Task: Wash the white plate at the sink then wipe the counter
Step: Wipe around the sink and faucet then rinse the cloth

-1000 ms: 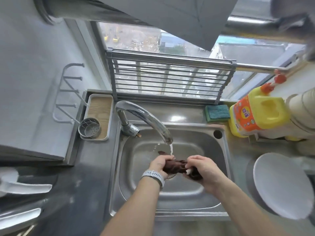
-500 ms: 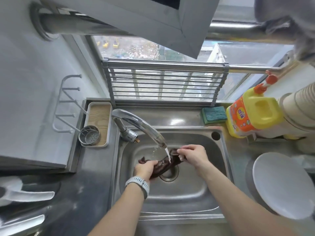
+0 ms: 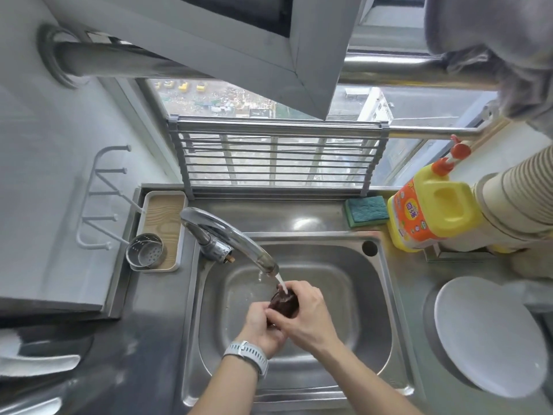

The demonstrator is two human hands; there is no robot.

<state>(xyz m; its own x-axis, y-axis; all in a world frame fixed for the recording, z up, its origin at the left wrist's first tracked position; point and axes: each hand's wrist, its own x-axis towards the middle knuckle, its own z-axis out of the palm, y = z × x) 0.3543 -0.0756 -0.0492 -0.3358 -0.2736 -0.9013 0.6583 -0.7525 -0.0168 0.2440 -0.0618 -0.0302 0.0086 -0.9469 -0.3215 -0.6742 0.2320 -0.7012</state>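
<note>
Over the steel sink (image 3: 353, 295), my left hand (image 3: 261, 323) and my right hand (image 3: 302, 313) together grip a bunched dark brown cloth (image 3: 284, 302). Water runs from the curved faucet (image 3: 227, 235) straight onto the cloth. My left wrist carries a grey watch. The white plate (image 3: 490, 339) lies on the counter to the right of the sink, apart from both hands.
A yellow detergent bottle (image 3: 431, 208) and a green sponge (image 3: 366, 211) sit behind the sink at the right, beside stacked paper cups (image 3: 517, 193). A tray with a perforated metal cup (image 3: 146, 254) stands at the left. A metal rack (image 3: 275, 157) leans against the window.
The cloth was stretched out between my hands half a second ago. Now my hands have come together and bunch it into a ball under the stream.
</note>
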